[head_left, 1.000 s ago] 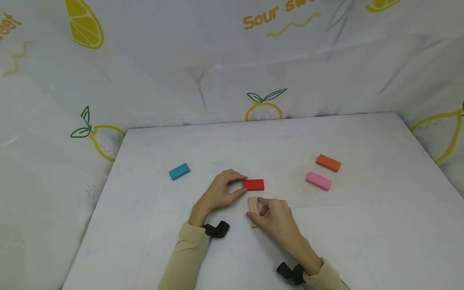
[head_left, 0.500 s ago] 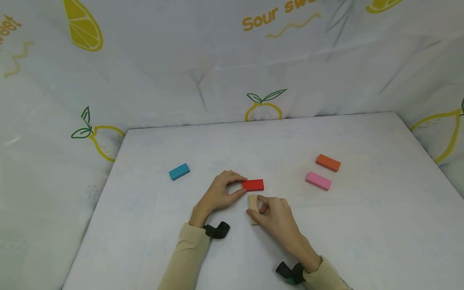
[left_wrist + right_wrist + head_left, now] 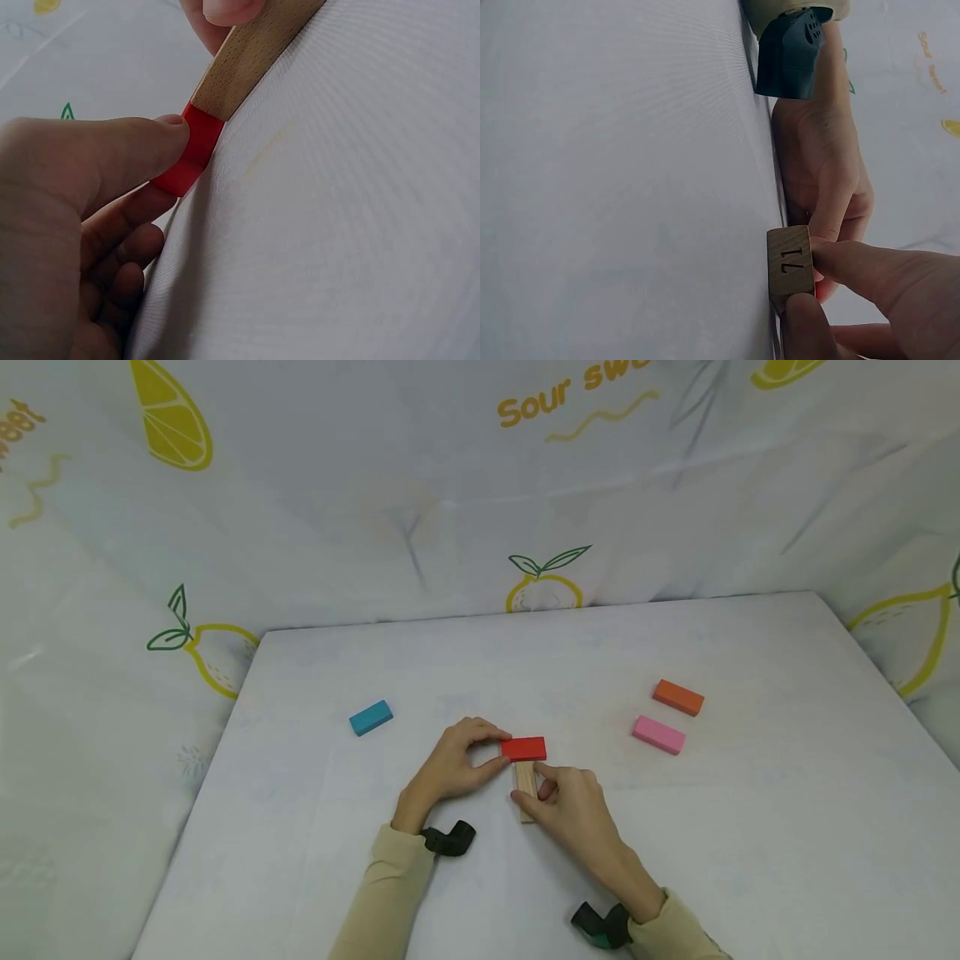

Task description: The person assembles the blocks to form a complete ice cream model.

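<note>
On the white table, my left hand [image 3: 454, 758] pinches the left end of a red wooden block [image 3: 525, 748] between thumb and fingers. A plain wood block [image 3: 527, 792] lies lengthwise just below it, pinched at the sides by my right hand [image 3: 576, 810]. The far end of the plain block meets the red block's near long side, so the two form a T; the left wrist view shows the red block [image 3: 196, 146] touching the plain block [image 3: 247, 64]. In the right wrist view the number 71 is stamped on the plain block's near end [image 3: 790, 262].
A blue block [image 3: 371, 717] lies at the left of the table [image 3: 300, 827]. To the right lie a pink block [image 3: 658, 735] and, behind it, an orange block [image 3: 678, 697]. A white lemon-printed sheet [image 3: 337, 527] hangs behind the table.
The gap between the red and plain blocks has closed. My right hand slid the plain block slightly away from me, and my left hand drew the red block slightly toward me.
</note>
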A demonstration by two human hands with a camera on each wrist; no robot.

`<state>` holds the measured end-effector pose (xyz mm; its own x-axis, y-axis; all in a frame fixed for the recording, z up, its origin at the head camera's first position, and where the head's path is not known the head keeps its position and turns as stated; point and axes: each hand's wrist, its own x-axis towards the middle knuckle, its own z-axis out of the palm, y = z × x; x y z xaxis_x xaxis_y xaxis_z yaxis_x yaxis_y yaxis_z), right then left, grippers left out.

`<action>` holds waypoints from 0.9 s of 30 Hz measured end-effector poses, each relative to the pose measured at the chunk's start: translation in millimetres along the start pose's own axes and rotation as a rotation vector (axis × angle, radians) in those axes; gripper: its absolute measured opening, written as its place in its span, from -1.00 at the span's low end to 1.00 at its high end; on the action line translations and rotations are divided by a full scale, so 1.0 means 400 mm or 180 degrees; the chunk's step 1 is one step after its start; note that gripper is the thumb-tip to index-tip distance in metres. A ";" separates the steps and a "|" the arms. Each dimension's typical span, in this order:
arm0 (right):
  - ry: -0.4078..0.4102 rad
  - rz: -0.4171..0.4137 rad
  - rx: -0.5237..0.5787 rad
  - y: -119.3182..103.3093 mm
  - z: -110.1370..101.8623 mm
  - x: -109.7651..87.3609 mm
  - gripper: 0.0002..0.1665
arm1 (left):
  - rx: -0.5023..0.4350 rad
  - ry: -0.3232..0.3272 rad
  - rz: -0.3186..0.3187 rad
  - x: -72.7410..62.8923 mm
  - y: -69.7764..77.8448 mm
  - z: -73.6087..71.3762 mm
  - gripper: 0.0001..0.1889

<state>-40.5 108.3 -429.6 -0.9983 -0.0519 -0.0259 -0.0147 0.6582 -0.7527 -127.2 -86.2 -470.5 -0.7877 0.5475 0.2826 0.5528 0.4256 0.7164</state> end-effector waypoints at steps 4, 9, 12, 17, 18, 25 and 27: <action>0.0006 -0.0004 0.0006 0.001 -0.001 0.001 -0.46 | -0.0036 -0.0012 -0.0017 0.000 -0.001 0.000 -0.72; 0.0005 -0.0043 0.0033 0.004 0.001 0.000 -0.49 | -0.0015 -0.0038 -0.0046 0.000 -0.001 0.000 -0.72; -0.0004 -0.0032 0.0051 0.006 0.002 0.000 -0.51 | -0.0008 -0.0063 -0.0078 0.001 0.000 -0.001 -0.72; 0.0009 -0.0030 0.0056 0.006 0.002 0.002 -0.52 | -0.0004 -0.0063 -0.0081 -0.002 -0.001 -0.001 -0.71; 0.0015 -0.0033 0.0048 0.007 0.003 0.002 -0.52 | 0.0000 -0.0058 -0.0072 -0.003 -0.001 -0.001 -0.71; 0.0052 -0.0061 -0.0015 0.009 0.005 0.004 -0.54 | 0.0020 -0.0043 -0.0004 -0.003 -0.001 -0.001 -0.71; 0.0041 -0.0029 -0.0027 0.009 0.005 0.004 -0.53 | 0.0016 -0.0059 -0.0023 -0.002 -0.002 -0.001 -0.71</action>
<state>-42.0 109.1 -433.7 -0.9988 -0.0483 -0.0104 -0.0243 0.6642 -0.7472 -127.0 -87.0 -471.1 -0.7865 0.5575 0.2656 0.5485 0.4331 0.7153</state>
